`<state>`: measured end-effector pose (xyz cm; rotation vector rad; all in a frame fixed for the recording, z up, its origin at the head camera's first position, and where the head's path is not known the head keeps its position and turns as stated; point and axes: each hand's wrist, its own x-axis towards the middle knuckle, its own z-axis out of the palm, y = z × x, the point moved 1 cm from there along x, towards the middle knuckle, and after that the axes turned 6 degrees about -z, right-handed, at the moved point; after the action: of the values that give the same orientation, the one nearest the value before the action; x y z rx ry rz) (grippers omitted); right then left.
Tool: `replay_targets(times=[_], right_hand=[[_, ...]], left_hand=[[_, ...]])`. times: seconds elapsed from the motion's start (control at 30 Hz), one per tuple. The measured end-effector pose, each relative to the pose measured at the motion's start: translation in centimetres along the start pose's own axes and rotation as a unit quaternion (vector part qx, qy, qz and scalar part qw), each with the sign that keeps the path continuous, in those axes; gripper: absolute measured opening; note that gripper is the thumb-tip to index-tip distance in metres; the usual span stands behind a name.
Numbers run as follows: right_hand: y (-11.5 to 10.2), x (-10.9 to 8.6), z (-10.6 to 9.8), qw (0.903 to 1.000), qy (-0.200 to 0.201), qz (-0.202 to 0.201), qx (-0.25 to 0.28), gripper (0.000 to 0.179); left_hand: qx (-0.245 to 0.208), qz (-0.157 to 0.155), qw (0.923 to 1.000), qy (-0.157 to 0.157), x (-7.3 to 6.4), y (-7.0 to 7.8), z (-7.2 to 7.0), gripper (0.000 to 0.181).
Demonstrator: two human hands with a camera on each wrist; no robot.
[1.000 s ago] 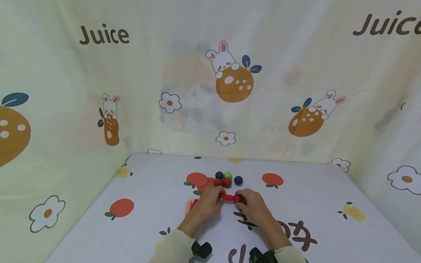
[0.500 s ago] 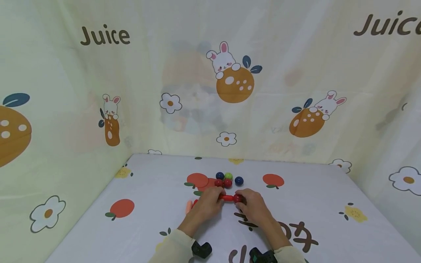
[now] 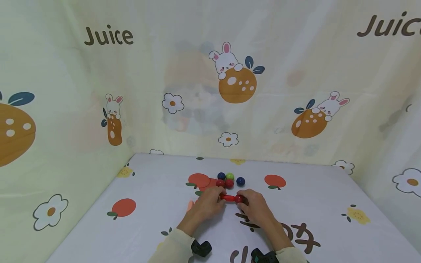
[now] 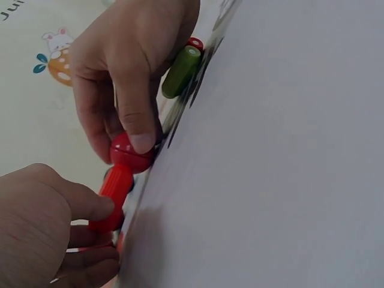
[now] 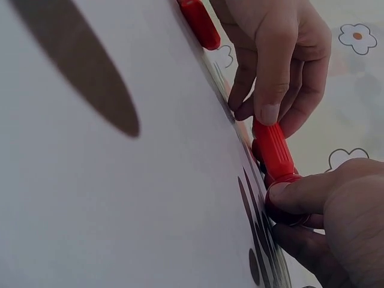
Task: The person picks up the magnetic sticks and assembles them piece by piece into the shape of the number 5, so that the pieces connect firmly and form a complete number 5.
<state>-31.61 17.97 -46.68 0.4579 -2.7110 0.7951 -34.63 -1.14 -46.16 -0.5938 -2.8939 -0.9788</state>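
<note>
Between thumb and fingers, my left hand (image 3: 210, 201) pinches a short ridged red stick (image 4: 116, 187) by its far end. A glossy dark red ball (image 4: 128, 154) sits against the stick's other end, gripped by the fingertips of my right hand (image 3: 254, 204). Stick and ball form one line, close over the white cloth. In the right wrist view, the right thumb presses on the ball (image 5: 282, 201), while the stick (image 5: 273, 147) runs up to the left fingertips. Part of the ball is hidden behind the right fingers.
Just beyond the hands lie two dark blue balls (image 3: 241, 181), a green ball (image 3: 230, 176) and two red balls (image 3: 229, 183). A pink stick (image 3: 190, 205) lies left of the left forearm. Near the right hand is a green stick (image 4: 182, 72); another red stick (image 5: 200, 24) lies beyond the left hand.
Both hands keep their hold on the stick and ball with hardly any movement. The head view has shifted slightly, so the scene sits a little further right.
</note>
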Motion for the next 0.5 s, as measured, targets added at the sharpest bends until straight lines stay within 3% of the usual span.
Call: replay_targets(times=[0.2,0.5], right_hand=[[0.0,0.1,0.1,1.0,-0.003,0.005,0.007,0.04],[-0.1,0.1,0.0,1.0,-0.002,0.006,0.007,0.039]], left_hand=[[-0.018,-0.028,0.9994,0.007,-0.2,-0.8,-1.2,0.029],[-0.035,-0.024,0.9987,0.026,-0.4,-1.5,-3.0,0.034]])
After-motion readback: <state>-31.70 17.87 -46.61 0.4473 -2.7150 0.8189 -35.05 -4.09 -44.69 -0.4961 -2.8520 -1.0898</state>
